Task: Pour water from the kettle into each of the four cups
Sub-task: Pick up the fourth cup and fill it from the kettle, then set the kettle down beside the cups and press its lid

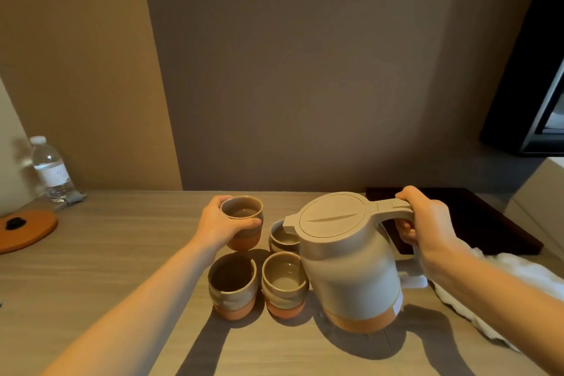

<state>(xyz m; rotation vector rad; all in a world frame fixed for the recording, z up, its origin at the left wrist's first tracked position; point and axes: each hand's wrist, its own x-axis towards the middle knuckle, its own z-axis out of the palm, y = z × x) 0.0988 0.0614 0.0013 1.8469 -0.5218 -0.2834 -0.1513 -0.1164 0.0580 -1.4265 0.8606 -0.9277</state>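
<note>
Beside the spout, the left hand (221, 224) clasps the far-left cup (243, 221), seemingly raised toward the pour; right hand (422, 223) is wrapped on the handle of the kettle (348, 259), held near upright; three cups (259, 281) stand below, on the table (91, 268), clustered for short travel.

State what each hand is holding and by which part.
The left hand grips the far-left cup around its side wall. The right hand holds the kettle by its handle, fingers curled through the loop.
</note>
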